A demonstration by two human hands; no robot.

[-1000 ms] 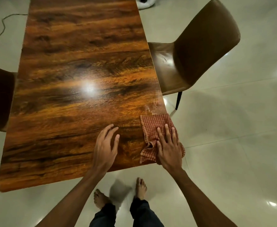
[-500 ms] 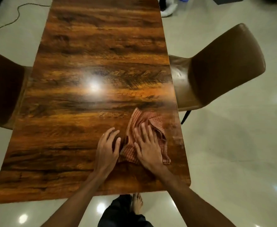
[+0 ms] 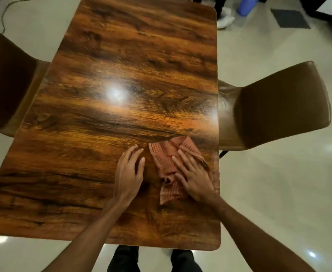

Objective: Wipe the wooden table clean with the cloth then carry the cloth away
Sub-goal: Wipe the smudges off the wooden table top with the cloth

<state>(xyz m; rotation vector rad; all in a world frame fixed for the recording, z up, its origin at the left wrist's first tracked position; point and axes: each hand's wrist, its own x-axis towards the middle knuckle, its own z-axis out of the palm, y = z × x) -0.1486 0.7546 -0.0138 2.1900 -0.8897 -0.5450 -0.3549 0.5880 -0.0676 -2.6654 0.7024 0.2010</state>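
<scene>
A glossy wooden table with dark grain fills the view. A red checked cloth lies crumpled on it near the right edge. My right hand presses flat on the cloth's right half, fingers spread and pointing up-left. Just left of the cloth, my left hand rests flat on the bare wood with fingers apart, holding nothing. Part of the cloth is hidden beneath my right palm.
A brown chair stands tucked against the table's right side, another brown chair against the left. Pale tiled floor surrounds the table. A cable lies on the floor far left; a blue bin stands far right.
My right hand slid the cloth from the near right corner leftward, then forward and back toward the right edge. My left hand stayed flat on the wood. The camera tilted further over the table.
</scene>
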